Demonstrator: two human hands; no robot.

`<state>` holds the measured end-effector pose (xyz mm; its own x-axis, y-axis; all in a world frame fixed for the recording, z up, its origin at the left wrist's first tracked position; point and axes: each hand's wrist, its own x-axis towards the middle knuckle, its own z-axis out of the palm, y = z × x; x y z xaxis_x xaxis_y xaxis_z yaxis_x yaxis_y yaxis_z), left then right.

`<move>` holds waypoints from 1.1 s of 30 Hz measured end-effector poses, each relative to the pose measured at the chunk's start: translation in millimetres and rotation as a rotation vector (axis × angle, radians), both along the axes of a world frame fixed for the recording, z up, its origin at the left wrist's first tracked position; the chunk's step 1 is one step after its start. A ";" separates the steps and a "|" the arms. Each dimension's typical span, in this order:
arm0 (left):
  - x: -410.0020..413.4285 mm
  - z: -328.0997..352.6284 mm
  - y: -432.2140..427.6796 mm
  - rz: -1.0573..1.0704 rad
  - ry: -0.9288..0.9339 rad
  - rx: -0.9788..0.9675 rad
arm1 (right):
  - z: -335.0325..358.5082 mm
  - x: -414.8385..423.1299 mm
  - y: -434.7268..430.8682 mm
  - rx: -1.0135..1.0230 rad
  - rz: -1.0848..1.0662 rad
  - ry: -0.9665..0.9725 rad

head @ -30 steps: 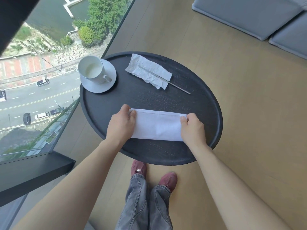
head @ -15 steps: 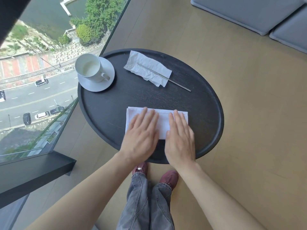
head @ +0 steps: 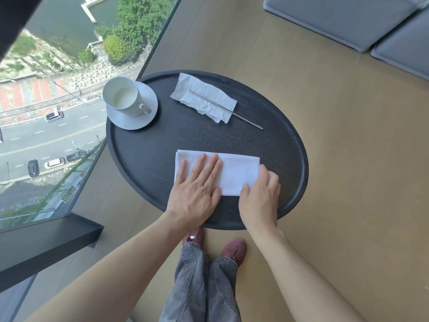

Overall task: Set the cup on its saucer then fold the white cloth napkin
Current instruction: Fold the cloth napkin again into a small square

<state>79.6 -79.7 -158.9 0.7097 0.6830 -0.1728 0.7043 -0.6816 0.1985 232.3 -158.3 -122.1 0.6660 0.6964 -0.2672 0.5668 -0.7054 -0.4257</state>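
A white cup (head: 121,96) stands upright on its white saucer (head: 148,112) at the far left of the round black table (head: 144,159), handle pointing right. The white cloth napkin (head: 234,170) lies folded into a rectangle near the table's front edge. My left hand (head: 197,189) presses flat on the napkin's left half, fingers spread. My right hand (head: 260,196) curls at the napkin's lower right corner, thumb and fingers pinching its right edge.
A crumpled paper napkin (head: 202,101) with a thin metal stick (head: 246,120) across it lies at the table's far side. A glass wall runs along the left. Grey cushions (head: 348,19) sit at the far right. My shoes (head: 234,249) are under the table's front edge.
Both hands lay flat on the napkin half a second ago. My right hand has slid to the right edge and curled onto the corner; my left hand shifted slightly left.
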 end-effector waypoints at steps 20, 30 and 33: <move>10.2 7.9 3.4 0.011 0.025 0.010 | 23.5 45.6 -2.4 0.062 -0.365 0.633; 63.0 9.6 -22.0 0.024 0.017 -0.093 | 34.2 72.0 -31.8 0.260 -0.296 0.413; 65.9 10.7 -21.7 0.026 -0.014 -0.116 | 40.2 73.0 -31.3 0.290 -0.238 0.367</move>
<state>145.6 -101.4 -148.2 0.6950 0.6772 -0.2415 0.7179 -0.6352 0.2849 305.3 -189.7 -81.9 0.7137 0.6172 -0.3313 0.1817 -0.6199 -0.7634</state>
